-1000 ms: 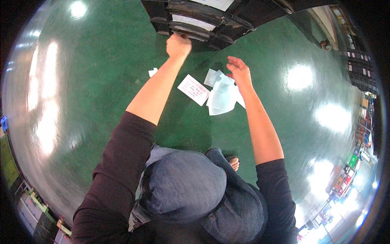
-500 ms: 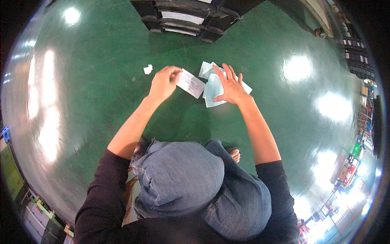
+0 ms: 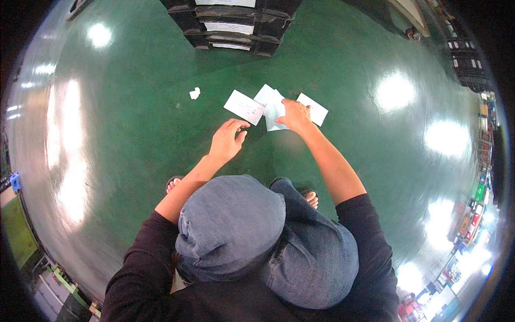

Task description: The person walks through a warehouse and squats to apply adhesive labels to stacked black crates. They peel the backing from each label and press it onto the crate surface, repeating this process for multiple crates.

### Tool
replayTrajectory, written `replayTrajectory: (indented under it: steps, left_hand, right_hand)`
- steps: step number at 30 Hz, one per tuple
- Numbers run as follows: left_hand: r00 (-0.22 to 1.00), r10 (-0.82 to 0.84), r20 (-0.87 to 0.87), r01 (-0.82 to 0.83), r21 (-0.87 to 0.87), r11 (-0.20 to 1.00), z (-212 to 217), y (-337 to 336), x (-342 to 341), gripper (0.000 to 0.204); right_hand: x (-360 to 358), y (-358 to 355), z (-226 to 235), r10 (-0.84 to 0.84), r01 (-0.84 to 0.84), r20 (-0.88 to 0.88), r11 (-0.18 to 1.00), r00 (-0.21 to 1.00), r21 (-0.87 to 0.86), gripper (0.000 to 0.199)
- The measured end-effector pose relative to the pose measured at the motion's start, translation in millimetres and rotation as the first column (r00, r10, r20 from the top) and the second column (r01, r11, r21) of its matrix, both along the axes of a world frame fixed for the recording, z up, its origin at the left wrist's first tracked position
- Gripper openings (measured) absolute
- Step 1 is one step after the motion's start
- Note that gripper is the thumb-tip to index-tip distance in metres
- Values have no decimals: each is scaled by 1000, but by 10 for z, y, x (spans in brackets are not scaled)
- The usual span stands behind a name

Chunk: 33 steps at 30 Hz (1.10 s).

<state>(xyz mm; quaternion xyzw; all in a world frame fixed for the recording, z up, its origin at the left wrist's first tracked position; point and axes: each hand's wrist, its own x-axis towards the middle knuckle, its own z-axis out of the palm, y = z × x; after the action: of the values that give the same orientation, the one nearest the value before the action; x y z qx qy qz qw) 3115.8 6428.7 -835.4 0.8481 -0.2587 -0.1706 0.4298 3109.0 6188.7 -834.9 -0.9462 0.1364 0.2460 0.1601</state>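
On the green floor in front of me lies a white card (image 3: 244, 107) with handwriting on it. Just below its near edge my left hand (image 3: 228, 140) hovers with bent fingers, thumb apart from them, holding nothing. To the right, my right hand (image 3: 296, 115) closes over the right side of several pale blue paper slips (image 3: 272, 109), fingers and thumb drawn in on them. Its palm hides part of the slips. Another white card (image 3: 314, 109) sticks out past the right side of that hand.
A crumpled white scrap (image 3: 195, 93) lies left of the cards. Beyond them stands a stack of black crates (image 3: 230, 27) with white labels. My jeans-covered knees (image 3: 230, 225) are close below my hands. Shelving (image 3: 465, 64) lines the far right.
My left hand has let go of the written card and drawn back toward me. My right hand, spread over the slips before, has closed on them. The right-hand white card now shows more.
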Motion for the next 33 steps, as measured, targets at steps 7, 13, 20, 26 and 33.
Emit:
replayTrajectory:
  steps: [7, 13, 20, 26, 33]
  left_hand:
    - [981, 99, 165, -92, -52, 994, -93, -76, 276, 21]
    - [907, -166, 387, 34, 326, 945, -128, -234, 596, 54]
    - [871, -439, 223, 218, 625, 750, -25, -318, 996, 57]
    - [970, -196, -144, 240, 438, 866, -75, 18, 1016, 40]
    - [656, -6, -754, -131, -122, 984, -1, 457, 838, 36]
  right_hand:
    - [-68, -221, 77, -209, 226, -88, 853, 974, 470, 51]
    - [-2, 22, -166, -254, 214, 320, 964, 913, 156, 59]
    - [37, 168, -36, -393, 393, 28, 920, 919, 4, 72]
    - [-9, 188, -97, -246, 265, 163, 958, 955, -108, 63]
    - [-18, 218, 153, -296, 280, 177, 954, 939, 110, 52]
